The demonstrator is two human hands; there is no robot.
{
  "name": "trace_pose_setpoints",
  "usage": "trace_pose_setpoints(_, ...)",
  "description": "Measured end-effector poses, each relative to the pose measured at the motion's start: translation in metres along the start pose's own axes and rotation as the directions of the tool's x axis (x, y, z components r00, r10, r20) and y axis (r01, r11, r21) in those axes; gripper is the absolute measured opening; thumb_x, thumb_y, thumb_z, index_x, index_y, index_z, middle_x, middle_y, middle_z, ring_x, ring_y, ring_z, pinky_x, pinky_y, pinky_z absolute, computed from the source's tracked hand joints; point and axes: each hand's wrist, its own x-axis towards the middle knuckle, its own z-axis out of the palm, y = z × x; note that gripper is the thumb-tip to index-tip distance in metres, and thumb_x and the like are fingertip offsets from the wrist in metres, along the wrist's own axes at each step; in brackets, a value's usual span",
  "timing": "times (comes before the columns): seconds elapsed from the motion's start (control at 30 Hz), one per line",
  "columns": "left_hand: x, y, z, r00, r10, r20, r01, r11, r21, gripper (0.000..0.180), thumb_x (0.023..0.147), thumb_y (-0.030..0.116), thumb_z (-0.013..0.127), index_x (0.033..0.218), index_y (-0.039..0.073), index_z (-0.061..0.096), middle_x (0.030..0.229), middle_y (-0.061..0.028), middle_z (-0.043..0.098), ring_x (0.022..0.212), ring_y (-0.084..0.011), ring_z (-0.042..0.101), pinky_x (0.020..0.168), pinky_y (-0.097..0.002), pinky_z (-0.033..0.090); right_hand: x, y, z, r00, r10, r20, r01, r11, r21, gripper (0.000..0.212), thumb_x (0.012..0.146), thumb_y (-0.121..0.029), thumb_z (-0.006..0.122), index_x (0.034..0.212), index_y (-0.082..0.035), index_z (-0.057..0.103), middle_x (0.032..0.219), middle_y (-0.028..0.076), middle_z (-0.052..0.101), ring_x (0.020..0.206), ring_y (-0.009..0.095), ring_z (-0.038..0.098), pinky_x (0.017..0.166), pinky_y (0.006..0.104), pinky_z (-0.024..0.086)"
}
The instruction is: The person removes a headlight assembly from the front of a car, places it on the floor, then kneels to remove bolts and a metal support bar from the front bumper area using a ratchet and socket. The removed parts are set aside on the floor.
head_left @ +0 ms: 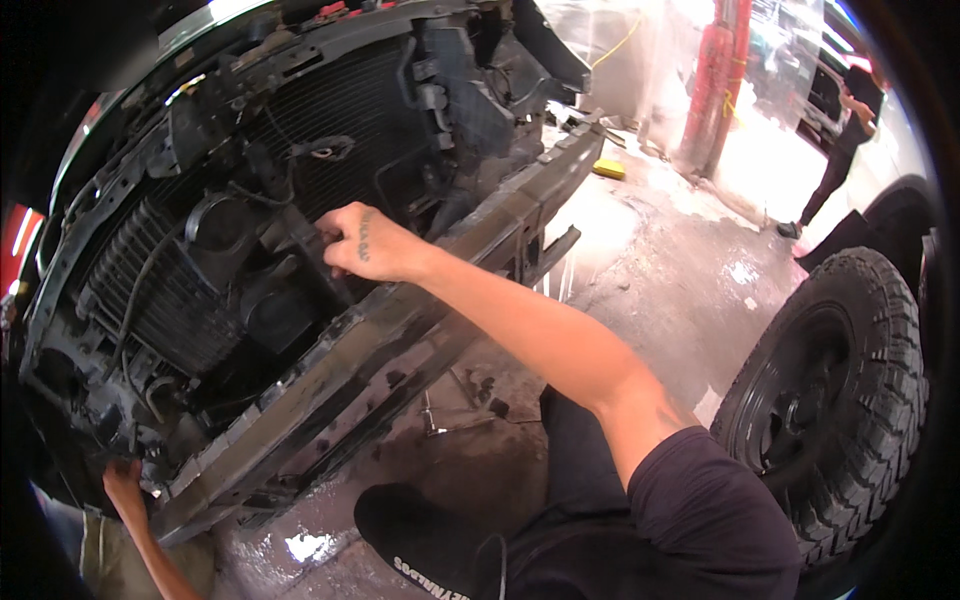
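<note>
The stripped front end of a vehicle fills the left side, with a long metal bumper beam (400, 325) running diagonally across it. My right hand (372, 243) reaches over the beam, fingers curled closed at a dark upright bracket (312, 248) before the radiator. Whether the fingertips grip the bracket or something smaller is hidden. Beside it are two round black parts that look like horns, an upper one (222, 222) and a lower one (280, 312). My left hand (122, 482) is at the beam's near left end, its fingers lost among dark parts and a cable (125, 345).
A large knobby tire (835, 390) stands close on my right. Wet concrete floor (660, 290) lies beyond the beam, with a small metal tool (432, 420) under it. Farther back are a red post (710, 95), a yellow object (608, 169) and another person in dark clothes (848, 140).
</note>
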Motion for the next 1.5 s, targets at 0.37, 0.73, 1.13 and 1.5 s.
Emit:
trace_pose_setpoints(0.37, 0.003, -0.006, 0.014, 0.995, -0.094, 0.043, 0.1, 0.981, -0.166, 0.038, 0.099, 0.027, 0.059, 0.075, -0.002, 0.054, 0.064, -0.0003, 0.047, 0.061, -0.0126, 0.042, 0.056, -0.0344, 0.035, -0.007, 0.011, 0.003, 0.989, -0.061, -0.132, 0.053, 0.997, -0.06, 0.038, 0.072, -0.008, 0.06, 0.102, 0.014, 0.065, 0.083, 0.026, 0.069, 0.083, 0.033, 0.071, 0.076, 0.0379, 0.054)
trace_pose_setpoints(0.73, 0.013, -0.066, 0.03, 0.964, 0.123, -0.236, -0.135, 0.99, -0.037, 0.019, 0.092, 0.017, 0.067, 0.079, 0.007, 0.058, 0.069, 0.0031, 0.05, 0.064, -0.0073, 0.042, 0.057, -0.0278, 0.034, 0.002, 0.01, 0.013, 0.97, -0.158, -0.183, 0.126, 0.977, -0.172, 0.027, 0.07, -0.012, 0.06, 0.09, 0.006, 0.068, 0.086, 0.029, 0.066, 0.088, 0.042, 0.067, 0.077, 0.0461, 0.054)
trace_pose_setpoints(1.13, 0.004, 0.08, 0.009, 0.982, -0.177, -0.064, 0.143, 0.921, -0.361, 0.019, 0.09, 0.015, 0.065, 0.076, 0.005, 0.057, 0.068, 0.0014, 0.049, 0.062, -0.0098, 0.041, 0.056, -0.0303, 0.033, -0.053, -0.039, -0.12, 0.491, -0.603, -0.629, 0.301, 0.795, -0.527, 0.015, 0.083, -0.006, 0.063, 0.094, 0.003, 0.063, 0.087, 0.019, 0.064, 0.083, 0.038, 0.063, 0.076, 0.0429, 0.051)
trace_pose_setpoints(1.5, 0.014, 0.098, 0.015, 0.979, -0.205, -0.01, 0.18, 0.882, -0.436, 0.019, 0.089, 0.014, 0.062, 0.074, 0.004, 0.056, 0.066, -0.0001, 0.049, 0.06, -0.012, 0.041, 0.054, -0.0326, 0.033, -0.023, 0.13, -0.252, 0.844, 0.022, -0.535, -0.447, 0.579, -0.682, 0.029, 0.086, -0.027, 0.069, 0.094, 0.001, 0.068, 0.099, 0.022, 0.069, 0.097, 0.039, 0.065, 0.084, 0.0459, 0.053)
